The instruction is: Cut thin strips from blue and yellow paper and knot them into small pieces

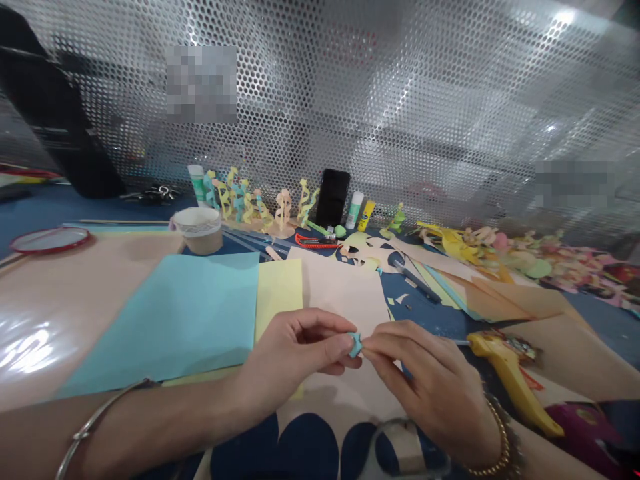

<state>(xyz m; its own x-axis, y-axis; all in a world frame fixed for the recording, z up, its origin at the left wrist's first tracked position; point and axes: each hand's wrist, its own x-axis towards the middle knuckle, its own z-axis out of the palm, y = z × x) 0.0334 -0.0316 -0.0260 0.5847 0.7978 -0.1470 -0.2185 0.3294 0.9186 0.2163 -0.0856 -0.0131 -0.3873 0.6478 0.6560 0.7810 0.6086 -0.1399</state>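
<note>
- Currently, the small light-blue paper piece (355, 345) sits above the pale pink paper sheet (345, 287), pinched in the bare left hand (300, 350).
- Fingers of the bare right hand (430, 373) narrow together at its edge; whether they grip, I cannot tell.
- Squeezing hard could crush its points; a loose pinch could drop it.
</note>
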